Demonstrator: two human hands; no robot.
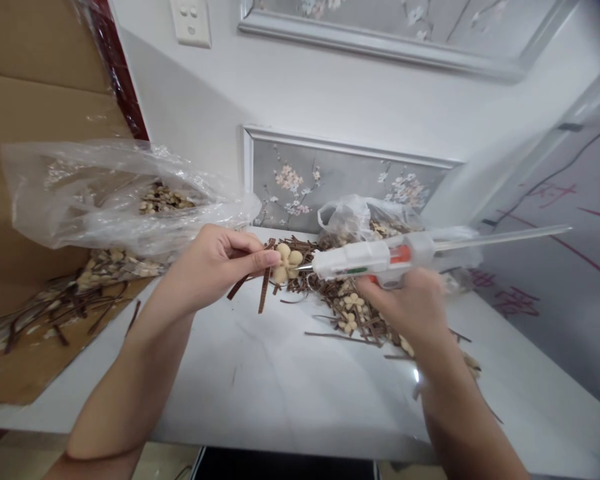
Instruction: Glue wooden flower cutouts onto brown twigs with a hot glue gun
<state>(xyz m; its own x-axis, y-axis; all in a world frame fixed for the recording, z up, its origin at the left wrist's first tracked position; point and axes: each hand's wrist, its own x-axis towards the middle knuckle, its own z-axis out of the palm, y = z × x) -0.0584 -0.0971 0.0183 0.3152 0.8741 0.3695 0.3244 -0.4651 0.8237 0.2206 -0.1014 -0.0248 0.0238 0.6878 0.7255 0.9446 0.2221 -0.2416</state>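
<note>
My left hand pinches a cream, petalled flower together with a brown ribbon whose ends hang below the fingers. Wrapped round the handle of a white hot glue gun is my right hand, slightly blurred. The gun's metal nozzle points left and reaches the flower's middle; whether it touches is hard to tell. A clear glue stick sticks out of the gun's rear. Behind and below the gun lies a heap of brown ribbon pieces mixed with more cream flowers.
A clear plastic bag with small cream pieces stands at the left, beside cardboard. More ribbons lie on a cardboard sheet there. Another plastic bag sits against the wall. The white table has its front edge near me.
</note>
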